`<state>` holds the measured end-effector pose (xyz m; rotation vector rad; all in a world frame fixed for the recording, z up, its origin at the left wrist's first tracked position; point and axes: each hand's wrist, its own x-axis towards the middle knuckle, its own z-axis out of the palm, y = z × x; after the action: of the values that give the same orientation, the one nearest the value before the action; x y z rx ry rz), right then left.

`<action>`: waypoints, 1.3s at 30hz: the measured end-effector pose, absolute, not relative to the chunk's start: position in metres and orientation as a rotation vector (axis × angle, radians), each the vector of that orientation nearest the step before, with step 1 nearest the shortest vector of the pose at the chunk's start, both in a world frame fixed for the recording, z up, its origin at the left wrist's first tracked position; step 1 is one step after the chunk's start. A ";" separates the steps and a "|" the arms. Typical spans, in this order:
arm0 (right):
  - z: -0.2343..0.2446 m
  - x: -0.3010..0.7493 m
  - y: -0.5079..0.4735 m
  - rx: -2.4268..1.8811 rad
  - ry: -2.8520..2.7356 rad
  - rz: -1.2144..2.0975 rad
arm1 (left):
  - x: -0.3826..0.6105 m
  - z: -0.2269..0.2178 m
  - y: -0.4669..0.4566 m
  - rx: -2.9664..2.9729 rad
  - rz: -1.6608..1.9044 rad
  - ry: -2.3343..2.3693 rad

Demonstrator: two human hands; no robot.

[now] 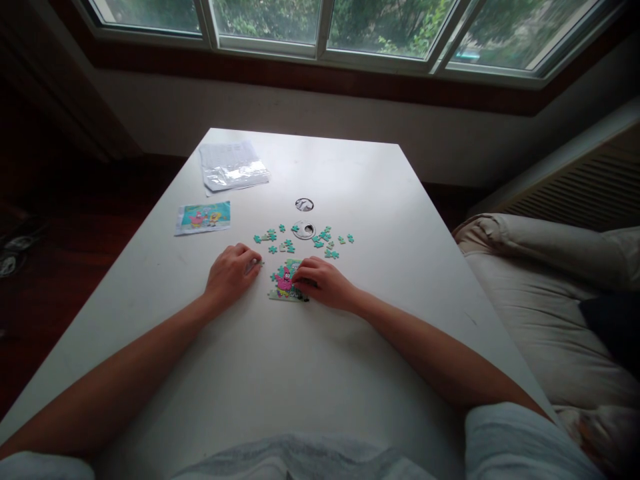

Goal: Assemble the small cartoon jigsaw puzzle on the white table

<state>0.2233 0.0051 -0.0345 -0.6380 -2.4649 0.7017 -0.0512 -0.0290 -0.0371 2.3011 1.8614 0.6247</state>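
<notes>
A partly joined jigsaw puzzle (283, 280) lies flat on the white table, showing a pink cartoon figure against green. My right hand (325, 280) is over its right side, fingers curled together and fingertips on the pieces; the hand hides part of the picture. To the puzzle's left, my left hand (233, 270) rests on the table with thumb and fingers pinched. A small greenish puzzle piece (262, 263) shows at its fingertips. Beyond both hands, several loose teal puzzle pieces (320, 241) are scattered in two loose groups.
A reference picture (204, 217) of the cartoon lies at the left of the table (300, 373). Behind it are a clear plastic bag and papers (233, 167). Two round holes or inlays (304, 205) mark the tabletop. A beige sofa (520, 287) stands at the right, windows (320, 27) ahead.
</notes>
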 end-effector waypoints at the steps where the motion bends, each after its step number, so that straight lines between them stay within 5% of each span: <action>1: -0.035 0.223 0.005 -0.639 -2.463 0.702 | -0.051 -0.037 -0.029 2.290 0.633 1.856; 11: -0.036 0.224 0.007 -0.643 -2.472 0.701 | -0.045 -0.027 -0.032 2.149 0.643 1.698; 23: -0.036 0.224 0.007 -0.649 -2.459 0.733 | -0.023 -0.011 -0.048 1.232 1.023 1.282; 39: -0.027 0.217 -0.007 -0.662 -2.202 0.801 | -0.008 -0.021 -0.063 1.462 0.974 1.233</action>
<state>0.2170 -0.0071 -0.0267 -0.6617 -2.2021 0.8012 -0.0076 -0.0627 -0.0208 1.4622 1.2329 0.9737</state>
